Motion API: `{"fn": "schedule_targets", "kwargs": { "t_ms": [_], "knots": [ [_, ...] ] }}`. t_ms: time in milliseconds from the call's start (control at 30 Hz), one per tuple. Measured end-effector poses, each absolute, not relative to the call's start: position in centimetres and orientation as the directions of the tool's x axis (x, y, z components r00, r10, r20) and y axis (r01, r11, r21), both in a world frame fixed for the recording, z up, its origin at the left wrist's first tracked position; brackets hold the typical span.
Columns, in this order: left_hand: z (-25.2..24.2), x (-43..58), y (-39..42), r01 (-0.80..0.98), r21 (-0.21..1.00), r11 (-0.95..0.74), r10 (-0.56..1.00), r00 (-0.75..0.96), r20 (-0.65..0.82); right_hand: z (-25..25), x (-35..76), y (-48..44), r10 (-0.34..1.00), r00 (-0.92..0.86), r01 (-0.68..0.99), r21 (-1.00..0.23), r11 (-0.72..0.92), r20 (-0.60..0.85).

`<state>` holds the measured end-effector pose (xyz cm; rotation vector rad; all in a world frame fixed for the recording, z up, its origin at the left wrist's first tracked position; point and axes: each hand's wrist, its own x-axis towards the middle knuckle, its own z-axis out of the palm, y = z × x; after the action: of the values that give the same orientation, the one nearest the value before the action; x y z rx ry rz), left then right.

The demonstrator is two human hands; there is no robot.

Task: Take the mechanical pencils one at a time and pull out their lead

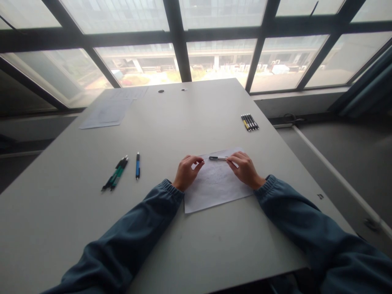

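Observation:
My right hand (243,168) pinches one end of a pen (218,158) with a black part and a pale barrel. The pen points left, over a sheet of paper (214,192) with faint marks. Facing it, my left hand (186,170) has thumb and forefinger closed near the paper's left edge. A tiny thing seems to show at those fingertips, too small to name. Left of my hands lie a blue pen (137,165) and a small bunch of green and black pens (116,173).
On the white table (171,130), a row of several dark pens (250,122), one with yellow, lies near the right edge. Papers (108,108) rest at the far left. Two round holes are near the far edge, before the windows (220,61).

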<state>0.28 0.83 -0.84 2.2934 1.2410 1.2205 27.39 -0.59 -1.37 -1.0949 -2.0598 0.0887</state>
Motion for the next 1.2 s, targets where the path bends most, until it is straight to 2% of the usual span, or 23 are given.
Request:
{"fn": "schedule_targets", "kwargs": {
  "t_ms": [333, 667, 800, 1200],
  "knots": [
    [-0.57, 0.78, 0.43, 0.506, 0.602, -0.618, 0.777, 0.275, 0.566, -1.02, 27.07, -0.8, 0.694, -0.392, 0.652, -0.35, 0.673, 0.604],
    [-0.4, 0.92, 0.33, 0.471, 0.581, -0.664, 0.745, 0.354, 0.565, -0.84, 26.79, -0.96, 0.666, -0.44, 0.634, -0.318, 0.705, 0.602],
    [-0.48, 0.99, 0.45, 0.405, 0.571, -0.714, 0.7, 0.406, 0.587, -0.71, 26.77, -1.01, 0.66, -0.453, 0.635, -0.303, 0.71, 0.599],
    [-0.14, 1.05, 0.28, 0.407, 0.547, -0.731, 0.682, 0.425, 0.595, -0.43, 26.55, -1.23, 0.631, -0.486, 0.536, -0.364, 0.762, 0.605]
  ]
}}
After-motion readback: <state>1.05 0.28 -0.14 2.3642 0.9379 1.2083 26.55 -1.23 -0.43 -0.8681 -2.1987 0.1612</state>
